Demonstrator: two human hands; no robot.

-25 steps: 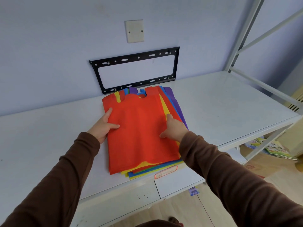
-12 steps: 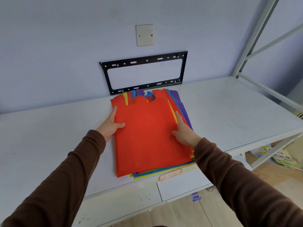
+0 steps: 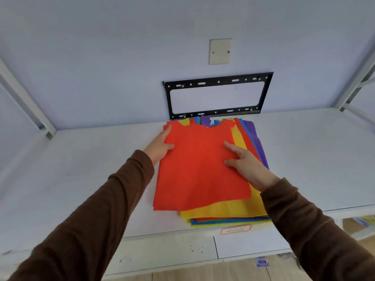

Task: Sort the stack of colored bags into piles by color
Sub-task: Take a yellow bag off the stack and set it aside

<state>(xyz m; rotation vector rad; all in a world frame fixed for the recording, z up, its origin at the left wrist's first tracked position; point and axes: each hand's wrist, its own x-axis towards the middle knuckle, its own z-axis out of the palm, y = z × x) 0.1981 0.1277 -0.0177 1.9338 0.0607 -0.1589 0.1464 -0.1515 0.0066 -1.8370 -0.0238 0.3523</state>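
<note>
The left hand (image 3: 160, 144) holds the left edge of the top red bag (image 3: 199, 169), thumb lying on the fabric and fingers tucked beneath it, near that bag's far left corner; the right hand (image 3: 246, 166) rests on the red bag's right side, thumb and forefinger spread flat on the fabric and the other fingers running off its right edge, so whether they curl under cannot be told; both arms wear brown sleeves (image 3: 105, 209); the red bag lies skewed a little to the left on the stack of colored bags (image 3: 227, 214), baring a yellow bag (image 3: 239, 207) along the right and near sides; below that show thin edges of red, green, blue and yellow, while blue and purple edges (image 3: 257, 145) fan out to the right; the bag handles point to the wall; the stack sits on the white desk (image 3: 81, 179), its far end close to the back edge and its near end at the front edge, roughly midway along; a red-bordered label (image 3: 236, 229) sticks to the front edge just below the stack; on the wall behind hang a black metal bracket (image 3: 217, 96) and a blank cover plate (image 3: 220, 51); white frame posts (image 3: 26, 98) rise at both sides.
</note>
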